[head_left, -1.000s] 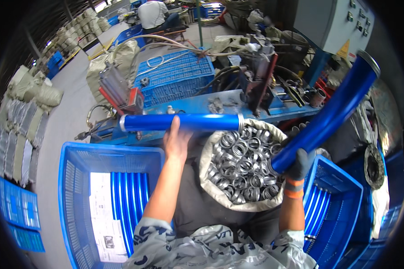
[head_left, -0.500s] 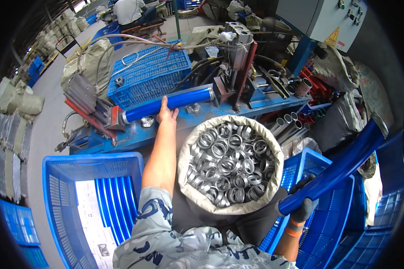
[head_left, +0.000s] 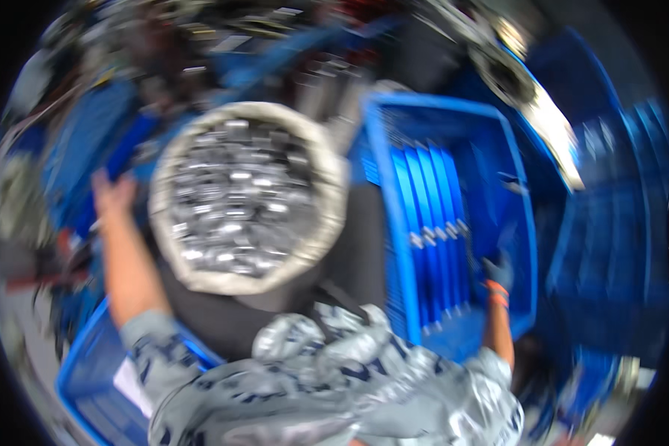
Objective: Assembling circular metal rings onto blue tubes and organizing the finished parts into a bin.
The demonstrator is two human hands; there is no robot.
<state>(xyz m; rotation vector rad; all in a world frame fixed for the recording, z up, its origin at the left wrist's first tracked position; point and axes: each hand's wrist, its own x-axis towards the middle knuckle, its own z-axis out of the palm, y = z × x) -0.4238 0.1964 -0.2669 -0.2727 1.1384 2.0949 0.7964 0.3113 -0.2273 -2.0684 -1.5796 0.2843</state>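
Observation:
The whole picture is smeared by motion. My bare left hand is at the blue tube at the left, its fingers on either side of it. My gloved right hand, with an orange band at the wrist, reaches into the right blue crate. Its fingers are too blurred to show whether they grip anything. Beside that hand several shiny blue tubes lie side by side in the crate. Between my arms stands a round, pale cloth-lined container heaped with metal rings.
Another blue crate holding white paper stands at the lower left. More blue crates are at the right. The blue workbench runs behind the ring container, and blurred metal tubes lie near it.
The view has swung to the right. My right hand has gone down into the right crate; the long blue tube it held up cannot be clearly made out. My left hand stays at its tube.

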